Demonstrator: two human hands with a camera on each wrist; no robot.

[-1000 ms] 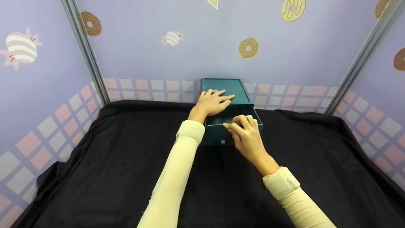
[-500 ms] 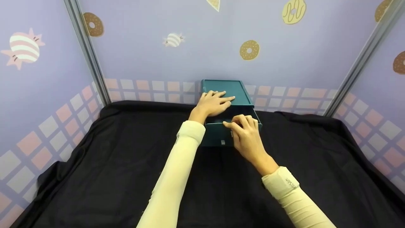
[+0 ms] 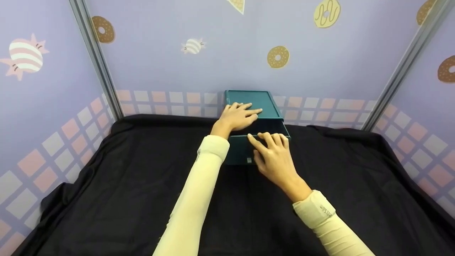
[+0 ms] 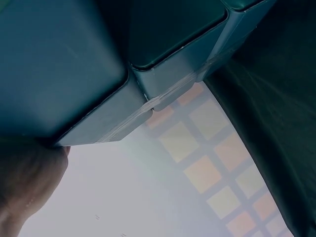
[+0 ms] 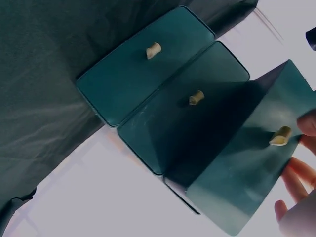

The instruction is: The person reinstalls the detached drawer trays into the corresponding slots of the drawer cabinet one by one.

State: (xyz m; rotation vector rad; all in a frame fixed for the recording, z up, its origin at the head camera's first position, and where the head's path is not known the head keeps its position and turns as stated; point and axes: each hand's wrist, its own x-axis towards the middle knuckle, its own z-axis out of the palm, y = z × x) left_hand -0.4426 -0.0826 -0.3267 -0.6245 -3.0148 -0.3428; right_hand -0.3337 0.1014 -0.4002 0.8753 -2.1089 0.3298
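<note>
A teal three-drawer box [image 3: 254,99] stands against the back wall, its top drawer [image 3: 236,142] partly pulled out. My left hand [image 3: 237,116] lies on the box's top with fingers spread. At the top drawer's front rim is my right hand [image 3: 275,156], fingers extended to the upper edge and thumb lower, by the front face. The right wrist view shows a small pale knob [image 5: 281,136] on this drawer front, beside the fingers. The middle drawer [image 5: 182,108] and bottom drawer [image 5: 145,66] sit closed, each with a similar knob. The top drawer's inside is dark.
Black cloth [image 3: 142,185] covers the table and bunches up along its edges. Lilac walls [image 3: 153,64] with sweets and tile patterns enclose the back and both sides, with grey metal posts [image 3: 94,60] in the corners.
The top drawer has slid a little way inward. My right hand has gone along with it, its fingers straightening from a curl at the rim. My left hand stays on the box top.
</note>
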